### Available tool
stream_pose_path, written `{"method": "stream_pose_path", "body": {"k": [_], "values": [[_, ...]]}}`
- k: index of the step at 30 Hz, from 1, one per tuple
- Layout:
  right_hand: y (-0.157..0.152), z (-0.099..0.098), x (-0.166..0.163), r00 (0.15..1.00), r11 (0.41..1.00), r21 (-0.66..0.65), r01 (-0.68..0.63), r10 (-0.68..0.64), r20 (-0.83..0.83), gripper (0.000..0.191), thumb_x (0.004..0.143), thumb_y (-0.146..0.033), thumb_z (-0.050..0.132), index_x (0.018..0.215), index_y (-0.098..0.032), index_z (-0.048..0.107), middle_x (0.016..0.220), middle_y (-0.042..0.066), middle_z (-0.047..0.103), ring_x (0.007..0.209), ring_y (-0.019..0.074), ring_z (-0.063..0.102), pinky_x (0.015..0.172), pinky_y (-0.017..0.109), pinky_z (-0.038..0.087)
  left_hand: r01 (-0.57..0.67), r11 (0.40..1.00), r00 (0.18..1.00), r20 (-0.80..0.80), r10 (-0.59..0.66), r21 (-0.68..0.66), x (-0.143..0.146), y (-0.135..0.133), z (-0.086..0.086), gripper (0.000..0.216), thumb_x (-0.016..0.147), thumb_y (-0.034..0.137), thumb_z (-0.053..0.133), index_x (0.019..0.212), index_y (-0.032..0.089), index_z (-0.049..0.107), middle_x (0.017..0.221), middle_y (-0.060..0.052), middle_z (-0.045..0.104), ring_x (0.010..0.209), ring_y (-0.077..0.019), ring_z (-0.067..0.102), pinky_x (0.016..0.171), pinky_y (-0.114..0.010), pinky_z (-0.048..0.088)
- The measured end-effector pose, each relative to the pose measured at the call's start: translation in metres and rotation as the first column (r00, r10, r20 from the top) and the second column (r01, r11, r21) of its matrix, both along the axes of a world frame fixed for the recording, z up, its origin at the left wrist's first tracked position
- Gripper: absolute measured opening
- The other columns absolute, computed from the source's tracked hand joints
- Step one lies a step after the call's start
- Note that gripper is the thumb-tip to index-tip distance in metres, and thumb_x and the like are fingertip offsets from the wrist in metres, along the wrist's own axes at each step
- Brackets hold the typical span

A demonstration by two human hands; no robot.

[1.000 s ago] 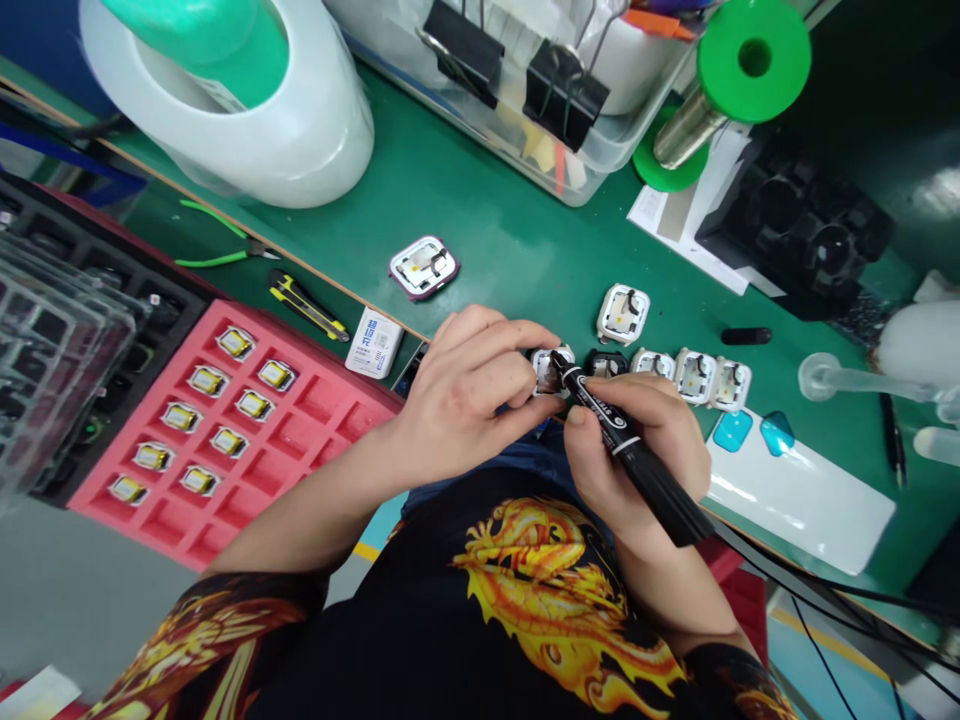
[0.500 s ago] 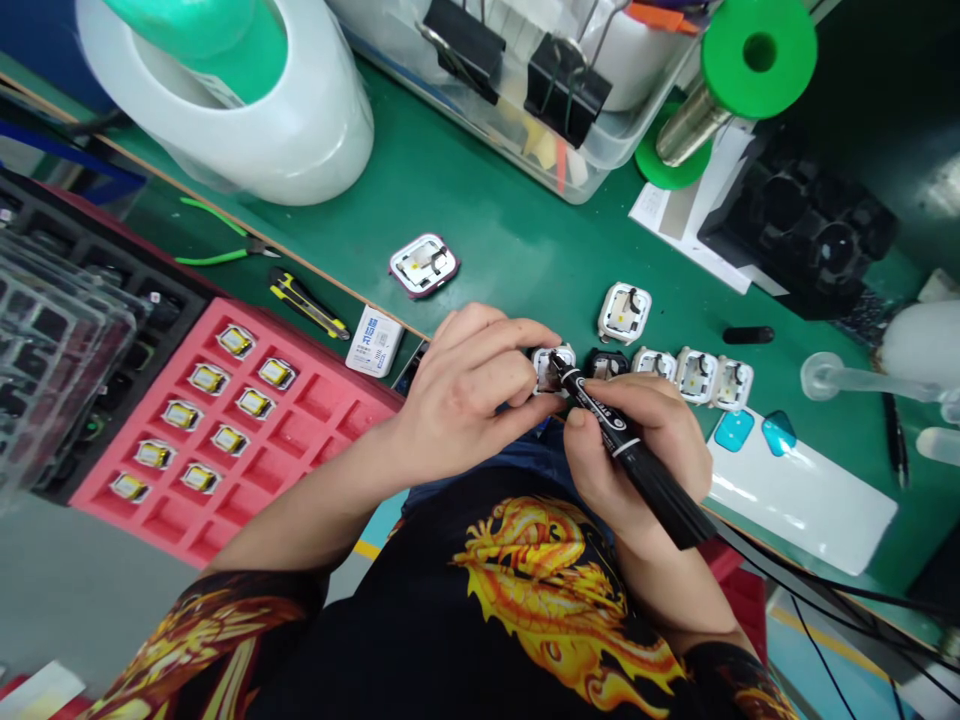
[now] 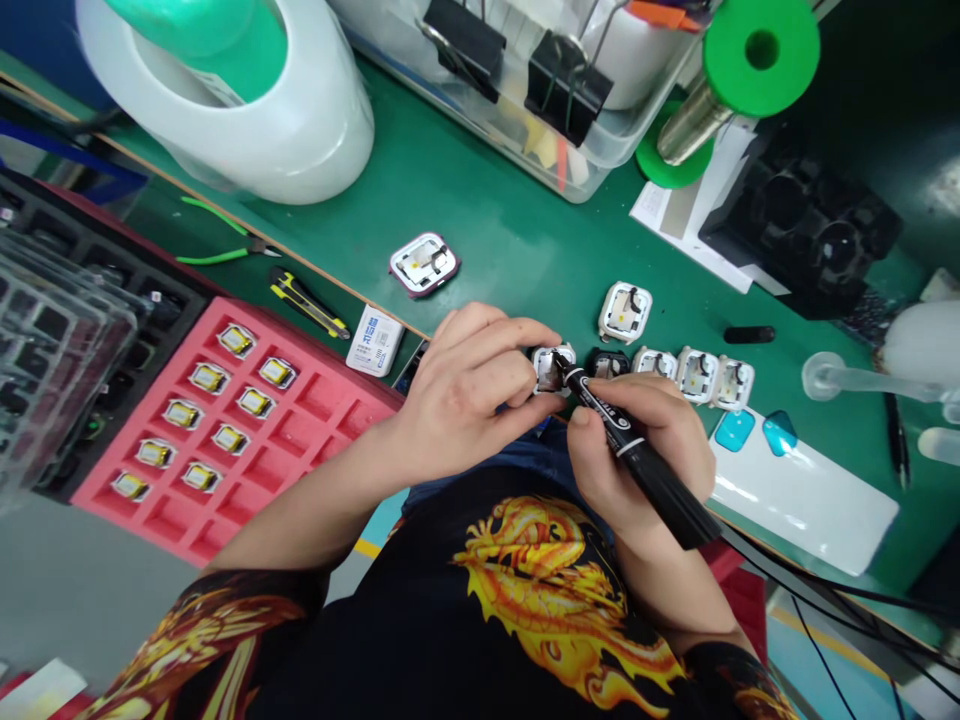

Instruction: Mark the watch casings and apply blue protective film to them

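Between thumb and fingertips, my left hand point(image 3: 480, 390) pinches a small white watch case point(image 3: 546, 372) by its edges. My right hand point(image 3: 652, 440) is wrapped around a black marker pen point(image 3: 637, 460), its tip at the inside of that case. Whether the tip touches is hard to make out. Just right of the held case lie a black watch case point(image 3: 606, 364) and several white ones point(image 3: 697, 376) in a row, partly behind my right hand. Another white case point(image 3: 625, 312) lies above the row, and a dark-red-edged case point(image 3: 424, 264) sits farther left.
At left, a pink foam tray point(image 3: 262, 470) holds several yellow-and-silver parts. Nearby are a box cutter point(image 3: 307, 302), green-handled pliers point(image 3: 225, 240) and a small white box point(image 3: 375, 340). A black pen cap point(image 3: 750, 334), blue films point(image 3: 735, 430) and a solder spool point(image 3: 697, 120) lie to the right.
The marker tip has shifted slightly to the right within the case, with my right hand moving along. My left hand keeps its grip on the case.
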State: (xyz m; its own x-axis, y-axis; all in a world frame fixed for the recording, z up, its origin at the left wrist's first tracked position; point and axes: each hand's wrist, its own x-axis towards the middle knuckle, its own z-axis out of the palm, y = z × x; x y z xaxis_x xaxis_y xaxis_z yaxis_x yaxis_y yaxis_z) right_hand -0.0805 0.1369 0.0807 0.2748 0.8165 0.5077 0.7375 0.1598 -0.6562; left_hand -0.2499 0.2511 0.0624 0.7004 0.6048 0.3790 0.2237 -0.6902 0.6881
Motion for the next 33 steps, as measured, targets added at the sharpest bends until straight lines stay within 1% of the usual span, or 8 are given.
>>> {"method": "stream_pose_path", "body": {"k": [5, 9, 13, 19, 29, 33], "values": [[-0.0007, 0.0000, 0.0008, 1.000, 1.000, -0.010, 0.020, -0.020, 0.009, 0.022, 0.093, -0.021, 0.078, 0.115, -0.026, 0.073, 0.094, 0.002, 0.078, 0.082, 0.0209, 0.076, 0.076, 0.037, 0.065, 0.003, 1.000, 1.000, 0.014, -0.004, 0.008, -0.0001, 0.0001, -0.0001, 0.040, 0.100, 0.029, 0.081, 0.076, 0.022, 0.050, 0.129, -0.002, 0.082, 0.104, -0.0221, 0.067, 0.091, -0.045, 0.051], [-0.0008, -0.0004, 0.0009, 1.000, 1.000, 0.004, 0.004, -0.004, 0.011, 0.024, 0.093, -0.019, 0.079, 0.116, -0.024, 0.073, 0.096, 0.002, 0.079, 0.083, 0.0198, 0.076, 0.078, 0.035, 0.065, 0.005, 1.000, 1.000, 0.016, -0.005, 0.008, 0.0000, 0.0003, 0.0002, 0.040, 0.101, 0.029, 0.080, 0.077, 0.022, 0.049, 0.129, -0.003, 0.082, 0.103, -0.0222, 0.067, 0.092, -0.046, 0.051], [-0.0005, -0.0011, 0.0007, 1.000, 1.000, 0.000, 0.020, -0.020, 0.003, 0.024, 0.092, -0.019, 0.080, 0.115, -0.024, 0.073, 0.095, 0.002, 0.078, 0.084, 0.0196, 0.076, 0.078, 0.034, 0.065, 0.005, 1.000, 1.000, 0.019, -0.006, 0.013, 0.0001, 0.0003, -0.0002, 0.040, 0.101, 0.030, 0.080, 0.077, 0.022, 0.049, 0.129, -0.002, 0.082, 0.103, -0.0220, 0.068, 0.092, -0.045, 0.052], [0.0006, -0.0016, 0.0001, 1.000, 1.000, 0.014, -0.005, 0.005, 0.000, 0.025, 0.092, -0.017, 0.080, 0.115, -0.024, 0.073, 0.097, 0.001, 0.079, 0.083, 0.0192, 0.076, 0.078, 0.035, 0.065, 0.008, 1.000, 1.000, 0.013, -0.008, 0.001, -0.0003, 0.0000, -0.0007, 0.039, 0.102, 0.029, 0.079, 0.077, 0.022, 0.049, 0.130, -0.003, 0.082, 0.103, -0.0219, 0.068, 0.093, -0.046, 0.051], [0.0001, -0.0010, -0.0001, 1.000, 1.000, -0.010, -0.002, 0.002, 0.006, 0.025, 0.094, -0.018, 0.080, 0.117, -0.024, 0.074, 0.098, 0.002, 0.079, 0.085, 0.0198, 0.076, 0.080, 0.035, 0.064, 0.009, 1.000, 0.999, 0.034, -0.009, 0.013, 0.0002, -0.0002, -0.0013, 0.040, 0.102, 0.029, 0.079, 0.077, 0.022, 0.049, 0.128, -0.003, 0.082, 0.103, -0.0222, 0.067, 0.093, -0.045, 0.051], [-0.0005, -0.0035, 0.0003, 1.000, 1.000, 0.016, -0.007, 0.007, -0.002, 0.024, 0.093, -0.017, 0.081, 0.116, -0.022, 0.074, 0.097, 0.002, 0.079, 0.084, 0.0188, 0.075, 0.080, 0.035, 0.064, 0.010, 1.000, 0.999, 0.036, -0.011, 0.007, -0.0002, 0.0000, -0.0015, 0.039, 0.101, 0.028, 0.080, 0.077, 0.022, 0.049, 0.129, -0.003, 0.081, 0.104, -0.0222, 0.068, 0.094, -0.045, 0.051]]}}
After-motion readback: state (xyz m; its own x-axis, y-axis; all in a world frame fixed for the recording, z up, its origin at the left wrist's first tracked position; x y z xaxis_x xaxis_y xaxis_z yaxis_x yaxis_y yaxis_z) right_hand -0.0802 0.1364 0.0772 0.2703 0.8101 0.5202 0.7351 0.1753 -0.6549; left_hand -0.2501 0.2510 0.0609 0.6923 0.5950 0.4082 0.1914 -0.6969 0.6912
